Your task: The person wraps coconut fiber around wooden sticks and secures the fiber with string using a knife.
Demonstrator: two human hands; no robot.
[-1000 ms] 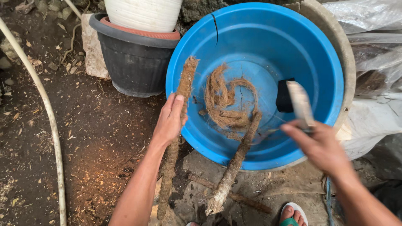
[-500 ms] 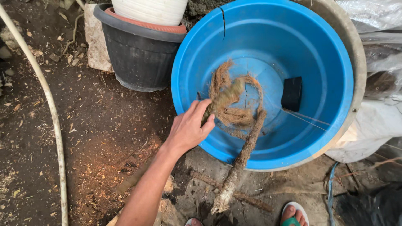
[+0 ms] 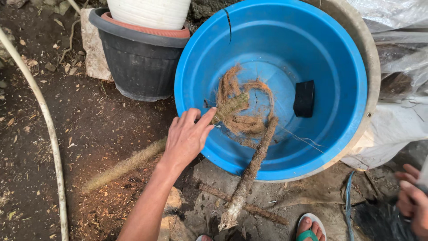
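Note:
My left hand (image 3: 187, 137) is closed over a long coir-wrapped stick (image 3: 125, 165) that slants from the dirt up over the rim of a blue plastic tub (image 3: 356, 93). The stick's far end lies in a tangle of loose brown coir fibre (image 3: 244, 122) inside the tub. A second, rougher stick (image 3: 249, 172) leans from the fibre out over the tub's near rim onto the stones. A black block (image 3: 304, 99) sits in the tub. My right hand (image 3: 412, 203) is blurred at the lower right edge, fingers curled around a pale flat tool that is mostly cut off.
A black pot (image 3: 138, 67) holding a white pot (image 3: 149, 11) stands left of the tub. A pale hose (image 3: 50, 138) runs down the dirt at left. Crumpled plastic sheeting (image 3: 401, 125) lies right of the tub. My foot in a green sandal (image 3: 310, 228) is at the bottom.
My left hand has laid the coir-wrapped stick down so it slants from the ground into the tub. My right hand left the tub and dropped to the lower right edge.

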